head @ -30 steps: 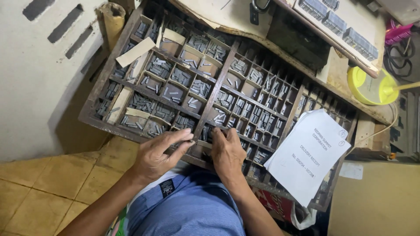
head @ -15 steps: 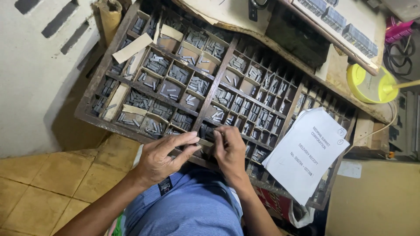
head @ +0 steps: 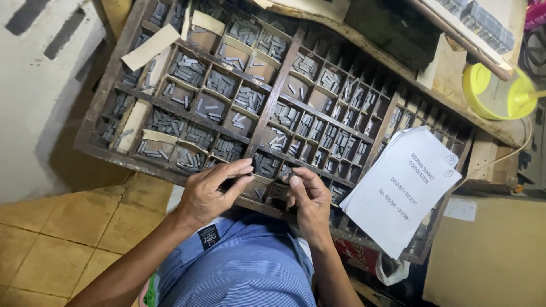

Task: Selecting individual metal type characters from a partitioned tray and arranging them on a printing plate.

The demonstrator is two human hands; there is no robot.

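Note:
A wooden type case (head: pixel 170 105) with many small compartments of grey metal type pieces (head: pixel 187 68) lies tilted in front of me. My left hand (head: pixel 210 193) rests at the case's near edge, fingers and thumb pinched on a small dark metal piece. My right hand (head: pixel 307 199) is just to its right, over the front compartments, with fingers curled and thumb pressed to the fingertips. Whether anything is between them is hidden. My blue striped shirt (head: pixel 244 267) fills the bottom of the view.
White printed sheets (head: pixel 404 187) lie over the case's right end. A yellow round lid-like object (head: pixel 492 91) sits at the far right on a wooden ledge. Paper strips (head: pixel 151 45) lie on some compartments. Tan floor tiles (head: pixel 51 244) show at lower left, a white wall behind.
My left hand's fingers have drawn together from a flatter spread on the case edge. My right hand has shifted slightly along the front compartments. The case itself has not moved.

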